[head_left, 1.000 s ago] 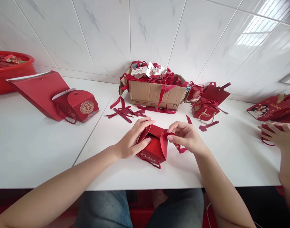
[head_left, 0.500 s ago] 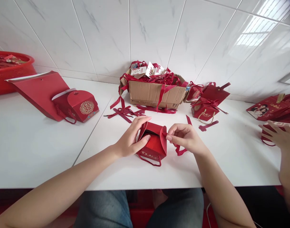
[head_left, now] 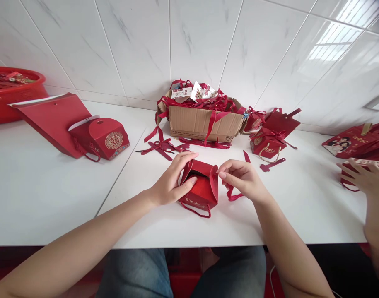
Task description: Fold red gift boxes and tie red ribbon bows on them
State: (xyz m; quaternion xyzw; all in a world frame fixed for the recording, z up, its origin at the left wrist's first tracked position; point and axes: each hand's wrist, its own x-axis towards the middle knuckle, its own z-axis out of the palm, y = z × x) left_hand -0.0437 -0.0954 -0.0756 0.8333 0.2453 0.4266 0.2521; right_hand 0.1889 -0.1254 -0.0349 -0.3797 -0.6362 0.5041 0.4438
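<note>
Much of the red box point(head_left: 199, 200) is covered from where I stand: the left hand point(head_left: 173, 181) lies across its left end, thumb over the near top edge and fingers spread along the far side, clasping it. The box sits near the middle of the white worktop point(head_left: 146, 231), its top gaping; the inside is too dark to read. At its right flap, the right hand point(head_left: 243, 178) has thumb and forefinger nearly closed on a red ribbon point(head_left: 235, 196), though the bit between the tips is hard to make out. Another person's hand point(head_left: 368, 177) hides part of a box at the right edge, and the red tub point(head_left: 13, 101) is cut off at left. A ribbon-filled carton point(head_left: 204, 122) stands near the marbled tile wall point(head_left: 139, 45), where window light glares.
</note>
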